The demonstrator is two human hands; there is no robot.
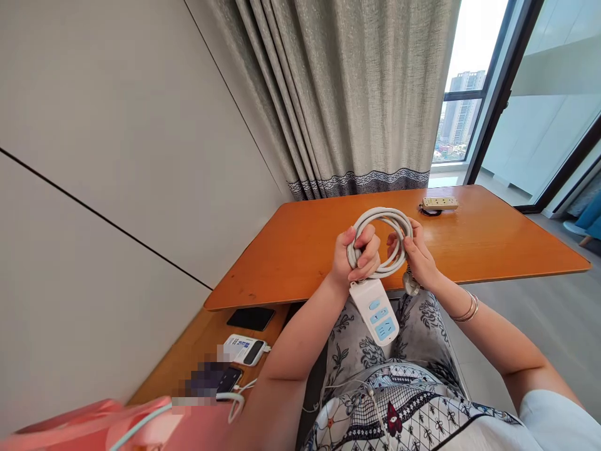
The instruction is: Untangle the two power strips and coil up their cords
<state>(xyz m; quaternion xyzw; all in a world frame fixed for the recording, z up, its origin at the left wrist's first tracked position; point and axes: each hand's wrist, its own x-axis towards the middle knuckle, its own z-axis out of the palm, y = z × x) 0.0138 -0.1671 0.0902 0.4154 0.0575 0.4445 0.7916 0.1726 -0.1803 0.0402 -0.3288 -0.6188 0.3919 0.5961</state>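
Note:
A white cable [382,214] is wound into a loose round coil in front of me. My left hand [361,254] is closed around the left side of the coil. At its right side, my right hand [416,250] pinches the loops between thumb and fingers. Below my left hand hangs a white power strip [374,311] with pale blue sockets and a blue switch, tilted over my lap. The cable's plug [410,283] dangles under my right hand. Parts of the coil are hidden behind my fingers.
A brown wooden table [300,250] stretches ahead, with a cream power strip [439,203] near its far right. On a lower surface at left lie a black tablet-like slab [251,318], a white power bank [244,349] and a phone [230,379]. A pink bag [94,429] sits nearby.

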